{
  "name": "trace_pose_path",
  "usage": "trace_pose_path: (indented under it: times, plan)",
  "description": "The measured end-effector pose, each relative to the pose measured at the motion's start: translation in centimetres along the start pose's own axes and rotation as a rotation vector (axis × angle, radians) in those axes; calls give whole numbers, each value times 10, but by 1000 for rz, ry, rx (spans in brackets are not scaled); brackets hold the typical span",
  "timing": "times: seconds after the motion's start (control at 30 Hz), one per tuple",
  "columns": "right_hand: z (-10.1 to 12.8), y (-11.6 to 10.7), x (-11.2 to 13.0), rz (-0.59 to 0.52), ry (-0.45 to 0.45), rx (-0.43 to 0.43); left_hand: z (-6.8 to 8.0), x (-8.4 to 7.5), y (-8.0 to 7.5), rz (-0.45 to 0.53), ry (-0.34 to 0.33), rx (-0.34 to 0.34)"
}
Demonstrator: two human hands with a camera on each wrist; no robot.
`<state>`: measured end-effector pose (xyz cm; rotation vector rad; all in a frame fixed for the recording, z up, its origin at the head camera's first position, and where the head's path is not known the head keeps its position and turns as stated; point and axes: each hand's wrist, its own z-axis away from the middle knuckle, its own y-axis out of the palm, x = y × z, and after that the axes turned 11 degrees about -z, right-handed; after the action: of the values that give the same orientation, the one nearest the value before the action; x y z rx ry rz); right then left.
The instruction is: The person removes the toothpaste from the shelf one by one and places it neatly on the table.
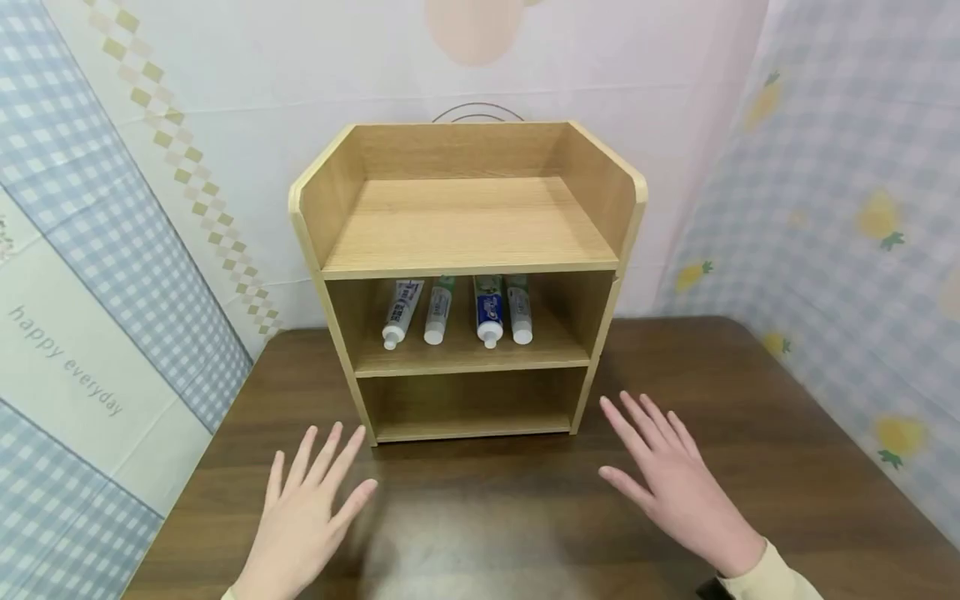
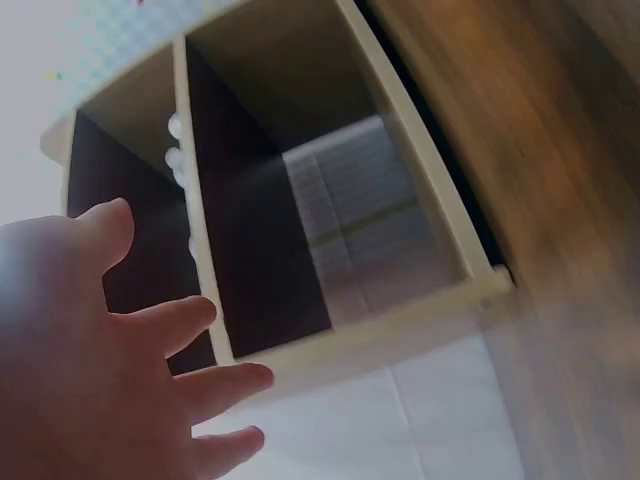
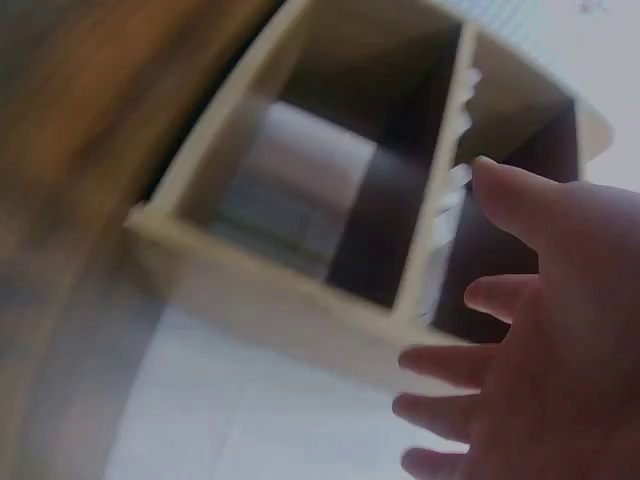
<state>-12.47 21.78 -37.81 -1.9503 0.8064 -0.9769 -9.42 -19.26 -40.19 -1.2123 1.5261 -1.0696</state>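
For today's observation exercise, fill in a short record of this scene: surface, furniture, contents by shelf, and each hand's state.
Surface: dark wooden table
Furniture: small wooden shelf unit, open front
Top shelf: nothing visible on it
Middle shelf: four toothpaste tubes side by side, caps toward the front
Bottom shelf: nothing visible in it
Left hand: open, fingers spread, holding nothing
Right hand: open, fingers spread, holding nothing

Head view looks down; both wrist views closely share the shelf.

Both hands are held forward, palms down, fingers straight and spread. The left hand and right hand are kept well apart; nothing is gripped.
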Motion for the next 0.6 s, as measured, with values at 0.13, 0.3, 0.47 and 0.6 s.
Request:
trace_pose_path:
  times: [0.13,0.3,0.47,0.6]
  plan:
    - [-10,0,15,-1,-76,-17,1,-13,2,12,54,-41]
    - [-30,2,27,-47,-107,3,1,-25,4,0,112,-87]
    - [-49,1,36,-66,-118,12,-1,-30,4,34,133,-104]
    - [-63,2,39,-45,-137,-24,-2,-29,4,48,134,-99]
